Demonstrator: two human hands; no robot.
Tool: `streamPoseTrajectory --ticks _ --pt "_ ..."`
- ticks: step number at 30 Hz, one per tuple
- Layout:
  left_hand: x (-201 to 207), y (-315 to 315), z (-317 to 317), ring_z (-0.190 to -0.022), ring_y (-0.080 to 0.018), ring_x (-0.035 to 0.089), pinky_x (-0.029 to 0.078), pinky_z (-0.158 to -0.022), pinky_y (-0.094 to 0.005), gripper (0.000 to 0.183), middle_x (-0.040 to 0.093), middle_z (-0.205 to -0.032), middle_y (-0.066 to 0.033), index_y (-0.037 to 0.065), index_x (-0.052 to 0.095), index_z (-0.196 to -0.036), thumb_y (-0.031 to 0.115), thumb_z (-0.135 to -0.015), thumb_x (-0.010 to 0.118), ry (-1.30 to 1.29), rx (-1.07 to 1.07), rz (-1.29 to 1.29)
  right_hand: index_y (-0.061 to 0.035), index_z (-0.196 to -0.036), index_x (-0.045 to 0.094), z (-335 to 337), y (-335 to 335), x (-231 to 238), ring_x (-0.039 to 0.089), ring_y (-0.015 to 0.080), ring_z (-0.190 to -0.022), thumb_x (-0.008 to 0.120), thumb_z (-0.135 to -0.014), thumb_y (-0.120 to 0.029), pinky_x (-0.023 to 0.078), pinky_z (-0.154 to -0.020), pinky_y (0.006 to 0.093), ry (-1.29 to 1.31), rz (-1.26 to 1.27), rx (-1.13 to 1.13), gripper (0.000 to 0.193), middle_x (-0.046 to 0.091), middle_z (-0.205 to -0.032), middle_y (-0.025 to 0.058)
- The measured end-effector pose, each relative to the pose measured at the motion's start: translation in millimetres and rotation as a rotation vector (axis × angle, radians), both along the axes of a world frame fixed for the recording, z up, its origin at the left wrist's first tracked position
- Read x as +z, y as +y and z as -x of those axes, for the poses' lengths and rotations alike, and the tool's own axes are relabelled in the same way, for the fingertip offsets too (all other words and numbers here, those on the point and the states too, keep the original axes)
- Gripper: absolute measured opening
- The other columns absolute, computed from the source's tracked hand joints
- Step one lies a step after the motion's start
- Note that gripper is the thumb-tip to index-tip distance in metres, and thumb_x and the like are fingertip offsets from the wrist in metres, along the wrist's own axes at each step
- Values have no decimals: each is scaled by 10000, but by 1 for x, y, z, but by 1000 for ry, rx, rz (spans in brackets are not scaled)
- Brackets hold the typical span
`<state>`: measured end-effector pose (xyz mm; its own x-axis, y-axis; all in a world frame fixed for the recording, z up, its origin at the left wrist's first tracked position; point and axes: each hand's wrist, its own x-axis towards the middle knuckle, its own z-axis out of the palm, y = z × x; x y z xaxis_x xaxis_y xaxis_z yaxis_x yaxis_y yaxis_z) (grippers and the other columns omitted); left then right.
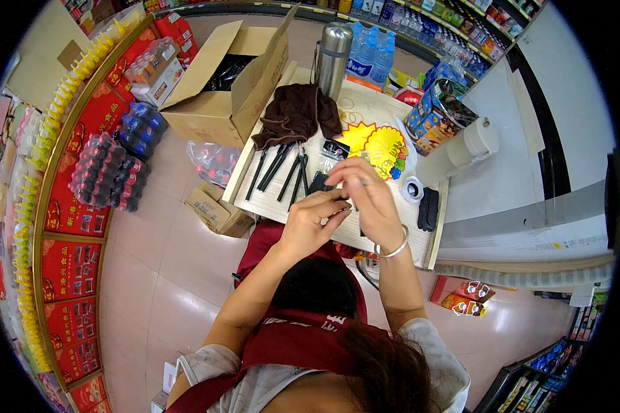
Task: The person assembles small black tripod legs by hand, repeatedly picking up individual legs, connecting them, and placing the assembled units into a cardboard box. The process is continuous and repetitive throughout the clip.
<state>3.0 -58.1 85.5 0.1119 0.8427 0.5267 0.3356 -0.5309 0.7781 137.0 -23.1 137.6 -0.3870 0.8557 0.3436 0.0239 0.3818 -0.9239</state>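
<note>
Both of my hands meet over the front of a small light-wood table (413, 237). My left hand (310, 226), with a ring on it, is closed with its fingertips pressed together. Right against it, my right hand (366, 196) curls its fingers in a pinch. Something small and dark shows at the fingertips, too hidden to name. Just behind them lies a clear packet (333, 153) with a black top. Several slim black sticks (274, 168) lie to the left of the hands. Yellow burst-shaped price cards (384, 150) lie beyond my right hand.
A brown cloth (293, 113) and a steel thermos (334, 58) occupy the table's back left. At right are a tape roll (412, 189), a black folded item (428, 209) and a white jug (477, 141). An open carton (220, 89) stands left, with bottle packs (103, 168) on the floor.
</note>
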Motion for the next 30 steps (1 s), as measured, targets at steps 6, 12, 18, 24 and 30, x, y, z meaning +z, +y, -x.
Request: streamPoseTrajectory --ticks 6,12,18,24,30 --pt "-15 -5 4 -603 -69 527 412 -545 -202 128 636 -760 -26 -18 664 -900 61 -799 661 -463 -95 329 29 -863 606 5 6 -55 546 147 -823 486 -929 -199 431 -753 260 219 220 89 267 585 -899 79" --pt "-12 -15 1 -505 -19 398 284 -453 -166 123 613 -752 -29 -19 669 -897 81 -848 616 -818 -59 661 22 -818 587 17 -11 -72 582 144 -727 443 -949 -173 470 -666 269 173 258 -235 276 646 -817 119" --pt "-14 -13 9 -680 -72 541 430 -600 -190 141 647 -879 -73 -30 669 -941 45 -829 629 -606 167 398 9 -801 564 19 -10 -59 570 154 -611 485 -918 -125 452 -570 265 47 8 -380 194 624 -728 103" --pt "-19 -5 17 -690 -81 522 424 -626 -207 119 612 -784 -58 -28 666 -902 50 -816 638 -520 143 347 -16 -792 572 15 -16 -50 563 311 -633 590 -833 -114 438 -553 352 -448 -226 -223 107 574 -724 142" --pt "-26 -1 25 -687 -92 511 413 -635 -217 99 584 -752 -54 -35 615 -851 58 -820 631 -450 142 274 -4 -846 599 9 -15 -48 567 302 -638 577 -834 -96 443 -566 353 -258 51 -25 96 575 -725 141"
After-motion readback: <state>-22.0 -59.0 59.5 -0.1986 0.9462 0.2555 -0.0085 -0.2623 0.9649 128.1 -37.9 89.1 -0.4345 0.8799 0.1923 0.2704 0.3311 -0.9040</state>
